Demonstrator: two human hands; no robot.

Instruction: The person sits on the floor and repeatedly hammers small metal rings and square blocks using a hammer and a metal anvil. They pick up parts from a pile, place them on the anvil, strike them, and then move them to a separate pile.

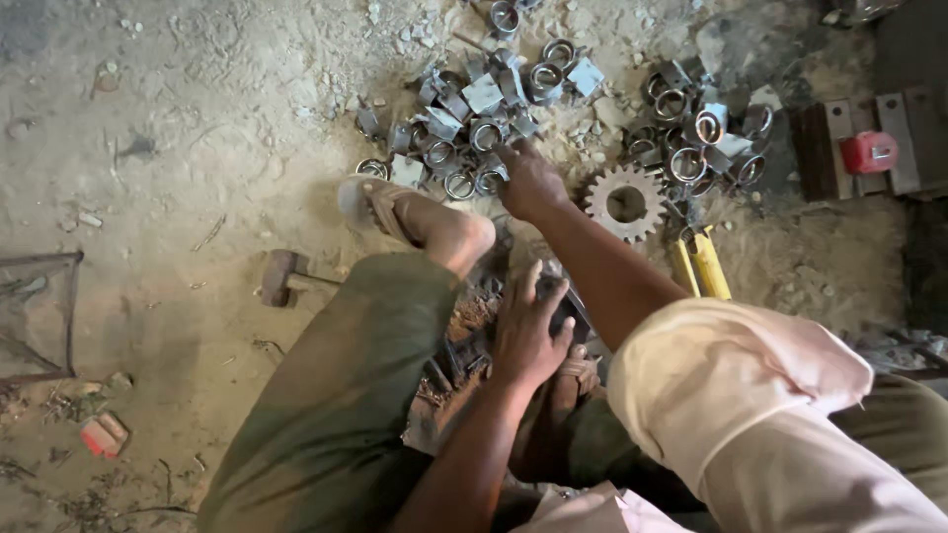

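Note:
My right hand reaches forward into a pile of small metal ring-and-plate parts on the dirt floor. Its fingertips touch a part at the pile's near edge, and the back of the hand hides whether anything is pinched. My left hand lies between my legs, its fingers draped over a dark metal piece that sits on a rusty block. My left leg stretches forward, its sandalled foot beside the pile.
A second heap of ring parts lies to the right, with a toothed gear wheel in front of it. Yellow tool handles, a hammer, a red box on metal bars and a wire frame are around.

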